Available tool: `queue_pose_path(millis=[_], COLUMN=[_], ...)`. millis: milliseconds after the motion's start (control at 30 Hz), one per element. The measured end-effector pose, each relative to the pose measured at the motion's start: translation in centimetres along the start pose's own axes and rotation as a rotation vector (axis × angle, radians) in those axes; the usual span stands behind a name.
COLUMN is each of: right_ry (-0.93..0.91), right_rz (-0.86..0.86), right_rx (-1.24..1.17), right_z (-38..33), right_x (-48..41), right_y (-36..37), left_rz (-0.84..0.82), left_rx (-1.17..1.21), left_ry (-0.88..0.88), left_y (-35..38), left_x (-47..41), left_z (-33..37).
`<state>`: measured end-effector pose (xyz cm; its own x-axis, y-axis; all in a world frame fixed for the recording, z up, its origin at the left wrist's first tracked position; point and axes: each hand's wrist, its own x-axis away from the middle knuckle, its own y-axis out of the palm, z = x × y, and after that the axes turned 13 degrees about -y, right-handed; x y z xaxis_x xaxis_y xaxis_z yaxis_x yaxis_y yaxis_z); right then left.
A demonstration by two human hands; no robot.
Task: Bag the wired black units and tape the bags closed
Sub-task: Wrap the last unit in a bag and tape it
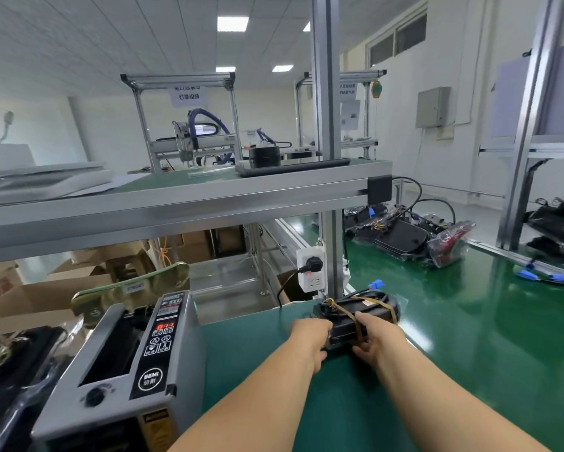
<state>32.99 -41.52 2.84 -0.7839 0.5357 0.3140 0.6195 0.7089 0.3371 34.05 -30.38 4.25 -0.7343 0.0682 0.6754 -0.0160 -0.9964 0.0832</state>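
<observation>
A bagged black unit (360, 316) lies on the green bench in front of me, its wires and a blue connector (375, 284) bunched at the far end. Strips of brown tape (358, 322) cross the clear bag. My left hand (310, 337) grips the unit's left near corner. My right hand (376, 337) holds its near right side, thumb on the tape strip. A pile of further wired black units (404, 236) lies farther back on the bench, one in a clear bag.
A grey tape dispenser machine (127, 363) stands at my left on the green bench (469, 337). An aluminium post with a white power socket (311, 267) rises just behind the unit. Cardboard boxes (45, 288) sit under the upper shelf. Blue connectors (531, 275) lie far right.
</observation>
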Motion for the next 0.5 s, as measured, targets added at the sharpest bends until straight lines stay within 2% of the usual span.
queue_pose_path(millis=[133,233,367,500], right_ry=[0.012,-0.018,-0.097,-0.109], right_rz=[0.035,-0.01,-0.188,-0.379], right_rx=[0.035,0.021,-0.03,-0.083], right_z=[1.2,1.8,1.5,1.4], right_x=[1.7,5.1,12.0,19.4], right_y=[-1.2,-2.8,-4.4,-6.4], left_rz=[-0.051,-0.069,-0.069,-0.09], left_rx=[0.062,0.12,0.18,0.31], left_ry=[0.021,0.063,0.151,0.136], left_y=[-0.9,-2.2,-5.1,-9.5], left_x=[2.4,5.0,9.7,14.9], left_z=[-2.1,-4.2,-7.3,-10.9])
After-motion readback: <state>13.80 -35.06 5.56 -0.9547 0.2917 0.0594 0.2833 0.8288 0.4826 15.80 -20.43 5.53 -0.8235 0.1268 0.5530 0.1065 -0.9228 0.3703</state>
